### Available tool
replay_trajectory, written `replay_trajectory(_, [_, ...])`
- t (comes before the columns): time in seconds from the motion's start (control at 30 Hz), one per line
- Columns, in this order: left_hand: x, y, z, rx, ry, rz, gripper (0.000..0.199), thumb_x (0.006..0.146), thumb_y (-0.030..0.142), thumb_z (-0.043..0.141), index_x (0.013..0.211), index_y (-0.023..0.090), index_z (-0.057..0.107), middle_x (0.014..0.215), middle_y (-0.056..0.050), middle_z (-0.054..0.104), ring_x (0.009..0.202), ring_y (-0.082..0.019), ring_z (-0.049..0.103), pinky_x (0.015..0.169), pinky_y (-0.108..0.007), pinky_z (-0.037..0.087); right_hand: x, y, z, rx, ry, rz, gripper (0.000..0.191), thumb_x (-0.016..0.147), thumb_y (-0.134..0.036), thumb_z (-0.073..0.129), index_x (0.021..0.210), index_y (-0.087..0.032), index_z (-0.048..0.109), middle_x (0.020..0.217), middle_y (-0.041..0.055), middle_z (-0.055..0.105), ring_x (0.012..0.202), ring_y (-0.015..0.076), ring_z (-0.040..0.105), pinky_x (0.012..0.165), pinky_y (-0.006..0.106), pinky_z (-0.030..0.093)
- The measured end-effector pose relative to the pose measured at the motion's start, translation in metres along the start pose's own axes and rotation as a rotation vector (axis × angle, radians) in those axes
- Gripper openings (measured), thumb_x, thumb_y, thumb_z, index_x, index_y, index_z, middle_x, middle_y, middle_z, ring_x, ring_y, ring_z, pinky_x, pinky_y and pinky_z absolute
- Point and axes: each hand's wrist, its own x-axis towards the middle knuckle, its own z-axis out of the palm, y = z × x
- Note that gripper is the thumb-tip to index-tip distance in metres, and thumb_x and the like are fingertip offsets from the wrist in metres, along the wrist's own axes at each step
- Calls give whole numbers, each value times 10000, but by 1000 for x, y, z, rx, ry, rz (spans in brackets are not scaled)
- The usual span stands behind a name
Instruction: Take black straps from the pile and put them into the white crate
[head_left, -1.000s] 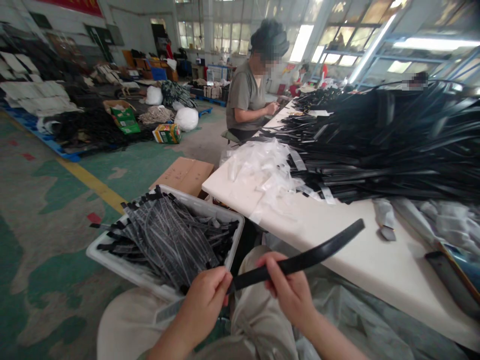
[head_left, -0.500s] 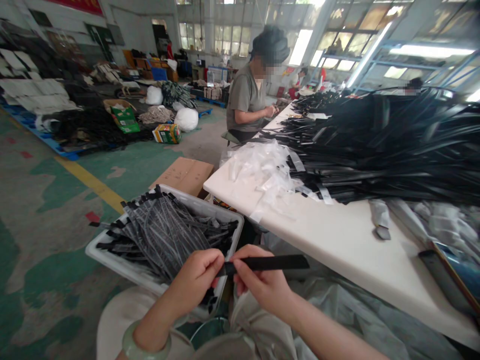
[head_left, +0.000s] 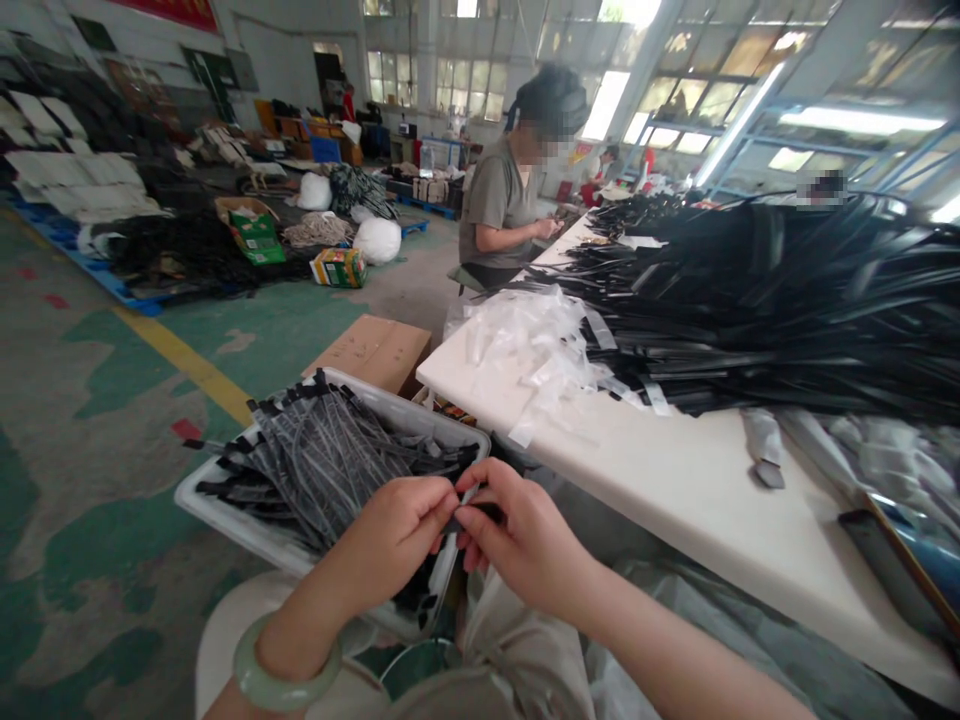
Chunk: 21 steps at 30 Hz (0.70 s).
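Both hands meet above the right edge of a white bin. My left hand [head_left: 409, 525], with a pale green bangle on its wrist, pinches one part of a black strip. Thumb and fingers of my right hand [head_left: 514, 525] close on the same black strip [head_left: 491, 511], which is mostly hidden between the hands. Behind them the white bin [head_left: 251, 530] holds many dark strips in clear sleeves [head_left: 330, 460].
A white table [head_left: 637, 480] on the right bears clear plastic sleeves [head_left: 540, 345] and a large heap of black strips [head_left: 787, 310]. A person [head_left: 499, 205] sits at its far side. A cardboard box [head_left: 371, 350] stands behind the bin.
The black strip stuck out far to the right of my right hand before; now only a short dark part shows between my hands. The fingers of my right hand have shifted and curled around it.
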Motion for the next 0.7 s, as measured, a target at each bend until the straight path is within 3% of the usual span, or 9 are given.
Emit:
replay_trajectory(0.1, [1,2,-5,70,1,14,328,986,363,384,715,219,501,666,27,537,668,-170,537,630,-288,338,8,-11,-3,55,-154,193,60,883,-221,575,832,-214,543,579,-35,654,486,134,664,436,196,523])
replay_trajectory(0.17, [-1,-4,-7,35,72,22,285,999,414,368,861,219,524,745,20,562,717,-179,561,667,-296,375,18,-18,-2,116,-313,277,141,879,-231,592,742,-201,572,554,-27,661,469,122,658,438,188,523])
replay_trajectory(0.23, [-6,-18,-12,-26,220,26,370,999,518,316,1000,205,514,842,-6,584,781,-196,584,727,-320,423,35,-23,7,234,-427,333,206,869,-254,625,678,-181,595,541,-13,677,432,108,641,420,173,505])
replay_trajectory(0.3, [-17,-37,-20,-99,465,19,542,947,667,317,1077,184,527,979,-56,611,915,-229,602,842,-358,453,62,-27,24,363,-416,334,255,850,-246,667,620,-154,605,507,7,675,392,104,619,384,157,468])
replay_trajectory(0.4, [-45,-70,-39,-307,958,-54,695,783,814,501,1076,189,567,1073,-67,640,1018,-251,607,951,-367,455,118,-37,59,492,-272,248,318,873,-214,668,576,-144,579,461,4,646,364,85,579,363,138,423])
replay_trajectory(0.5, [-86,-99,-54,-402,1255,-182,623,744,793,593,951,206,567,883,3,656,810,-186,636,810,-315,513,170,-59,86,588,-157,129,319,939,-202,608,627,-157,560,512,-19,659,394,53,564,396,120,419])
replay_trajectory(0.6, [-130,-123,-59,-435,1349,-338,711,542,827,719,859,200,615,764,19,691,675,-182,642,654,-283,527,191,-85,94,712,-93,-41,234,961,-261,603,746,-171,595,654,-23,719,454,37,580,434,110,428])
replay_trajectory(0.7, [-166,-150,-55,-562,1308,-510,774,334,815,797,809,229,625,685,34,720,579,-200,643,564,-296,528,173,-91,88,894,-75,-338,259,873,-437,706,849,-187,642,790,-4,758,499,51,610,446,128,443])
